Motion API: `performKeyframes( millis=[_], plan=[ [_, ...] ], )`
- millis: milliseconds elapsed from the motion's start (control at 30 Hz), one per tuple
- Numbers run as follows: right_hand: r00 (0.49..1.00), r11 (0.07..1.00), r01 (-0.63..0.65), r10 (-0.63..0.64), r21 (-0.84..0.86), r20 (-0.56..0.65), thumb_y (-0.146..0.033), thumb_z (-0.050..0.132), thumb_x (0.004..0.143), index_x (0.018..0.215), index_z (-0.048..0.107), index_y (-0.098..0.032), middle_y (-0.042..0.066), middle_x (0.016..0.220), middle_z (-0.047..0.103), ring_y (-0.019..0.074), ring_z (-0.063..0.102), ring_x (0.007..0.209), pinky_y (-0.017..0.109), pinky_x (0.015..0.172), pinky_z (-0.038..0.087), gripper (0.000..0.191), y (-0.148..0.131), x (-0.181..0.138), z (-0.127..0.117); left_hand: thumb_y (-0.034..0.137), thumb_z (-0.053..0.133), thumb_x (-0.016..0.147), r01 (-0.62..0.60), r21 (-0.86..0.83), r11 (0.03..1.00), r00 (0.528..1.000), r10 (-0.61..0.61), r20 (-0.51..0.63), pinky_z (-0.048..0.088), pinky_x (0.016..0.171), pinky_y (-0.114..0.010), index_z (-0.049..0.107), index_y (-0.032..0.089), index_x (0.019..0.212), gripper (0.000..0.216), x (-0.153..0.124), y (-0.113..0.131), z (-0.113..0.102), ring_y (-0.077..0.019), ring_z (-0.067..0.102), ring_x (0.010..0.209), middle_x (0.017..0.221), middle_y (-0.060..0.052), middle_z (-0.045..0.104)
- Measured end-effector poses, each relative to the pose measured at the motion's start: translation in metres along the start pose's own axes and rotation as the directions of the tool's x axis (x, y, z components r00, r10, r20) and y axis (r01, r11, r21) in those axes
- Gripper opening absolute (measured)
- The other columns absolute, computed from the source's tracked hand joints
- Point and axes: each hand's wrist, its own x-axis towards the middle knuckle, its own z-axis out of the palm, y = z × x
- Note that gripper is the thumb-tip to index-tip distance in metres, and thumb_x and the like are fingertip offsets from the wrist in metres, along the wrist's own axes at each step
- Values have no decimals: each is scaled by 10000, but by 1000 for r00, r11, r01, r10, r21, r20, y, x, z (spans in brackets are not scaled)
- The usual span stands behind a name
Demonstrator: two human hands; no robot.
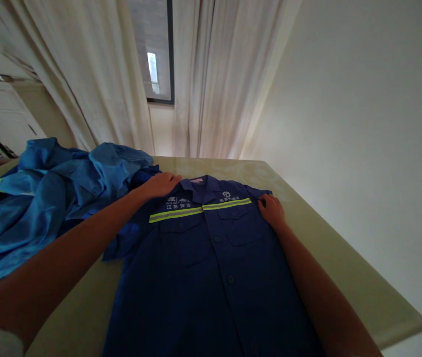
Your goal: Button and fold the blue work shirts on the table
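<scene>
A dark navy work shirt (192, 258) lies spread front side up, its collar at the far end. A yellow-green and grey reflective stripe crosses the chest, with white printed lettering above it and buttons down the middle. My left hand (163, 184) rests on the shoulder beside the collar, fingers stretched out flat over the cloth. At the opposite side, my right hand (271, 209) is closed at the short sleeve, its fingers curled on the fabric edge. The fingertips of that hand are partly hidden.
Left of the shirt is a rumpled heap of lighter blue clothing (65, 183), one piece with a yellow-green stripe. The pale tabletop (315, 248) ends near a white wall (367, 124) on the right. Curtains (229, 74) hang behind; a white cabinet (6, 106) stands far left.
</scene>
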Motion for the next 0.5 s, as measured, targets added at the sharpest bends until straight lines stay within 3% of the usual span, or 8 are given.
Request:
performKeyframes(
  millis=[133,233,300,367,433,500],
  plan=[
    [1000,999,18,-18,26,-2,-244,529,995,1114,702,-167,124,1099,700,272,621,1045,354,956,446,224,-6,1,0,542,453,995,184,-73,980,980,-177,97,531,942,-415,744,132,945,505,44,17,14,-347,725,1071,1015,-212,771],
    [1000,999,15,-15,46,0,-235,531,990,1113,703,-168,129,1102,702,280,623,1054,360,958,451,222,-6,2,0,472,578,939,184,-139,973,973,-160,168,561,853,-365,751,132,1045,396,58,22,24,-296,748,945,984,-155,786],
    [1000,998,17,-18,56,1,-233,533,986,1110,701,-173,128,1105,701,282,623,1053,363,960,454,218,-6,2,0,399,670,867,102,-204,974,993,-86,84,568,873,-355,693,166,1267,464,59,22,31,-270,736,972,1090,-115,779],
    [1000,999,14,-14,53,0,-240,536,988,1108,697,-180,127,1114,699,284,623,1052,365,962,456,210,-6,2,0,373,716,818,-32,-158,987,996,18,-88,542,987,-412,595,197,1429,647,53,20,35,-299,688,1125,1236,-124,728],
    [1000,999,-3,3,36,0,-250,538,994,1109,693,-183,130,1121,699,287,623,1051,368,962,456,204,-7,2,0,428,691,854,-109,7,994,969,108,-222,473,1087,-508,564,204,1476,673,42,15,34,-368,594,1278,1352,-167,656],
    [1000,1000,-23,23,18,3,-255,539,998,1113,692,-183,134,1128,700,293,622,1051,373,960,455,204,-9,2,-1,467,544,963,-99,157,983,958,137,-252,423,1115,-569,621,202,1420,533,27,4,25,-408,556,1312,1375,-190,632]
  ],
)
